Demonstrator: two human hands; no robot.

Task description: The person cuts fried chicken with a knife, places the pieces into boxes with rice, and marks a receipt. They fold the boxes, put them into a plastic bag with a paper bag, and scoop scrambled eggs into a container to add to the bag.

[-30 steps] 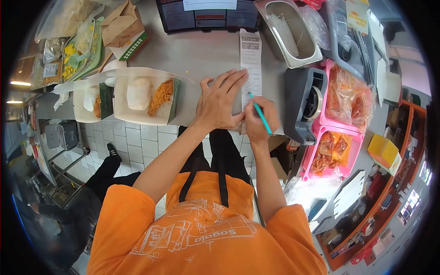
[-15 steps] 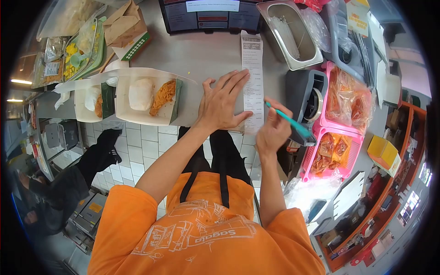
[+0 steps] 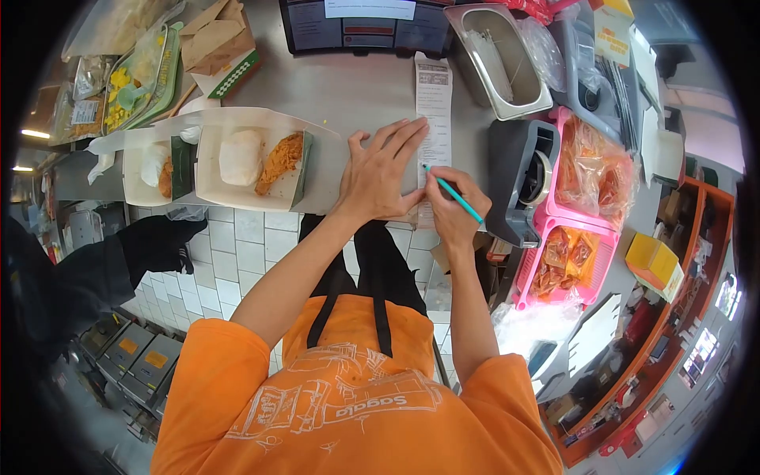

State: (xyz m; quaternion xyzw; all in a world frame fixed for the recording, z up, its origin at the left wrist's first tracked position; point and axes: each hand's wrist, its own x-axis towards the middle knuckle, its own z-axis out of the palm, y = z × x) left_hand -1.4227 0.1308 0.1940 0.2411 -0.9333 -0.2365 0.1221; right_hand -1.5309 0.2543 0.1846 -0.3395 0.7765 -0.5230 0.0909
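Note:
A long printed receipt (image 3: 433,99) lies flat on the metal counter. My left hand (image 3: 378,172) is spread on the counter, its fingertips and thumb at the receipt's left edge. In my right hand (image 3: 457,207) is a teal pen (image 3: 461,199), its tip at the middle of the paper. The lower part of the receipt is partly covered by my hands. Left of my left hand stand two open paper boxes; the nearer box (image 3: 207,170) holds wrapped rice (image 3: 241,157) and a piece of fried chicken (image 3: 279,164).
A grey tape dispenser (image 3: 507,170) stands close to my right hand. Pink baskets (image 3: 608,237) of sauce packets are beyond it. A steel container (image 3: 534,103) and a screen (image 3: 348,36) are at the back. Another person's dark sleeve (image 3: 95,261) is at left.
My right hand has moved left and brought the pen tip onto the receipt. My left hand stays on the paper's edge. The other person's arm at left has shifted.

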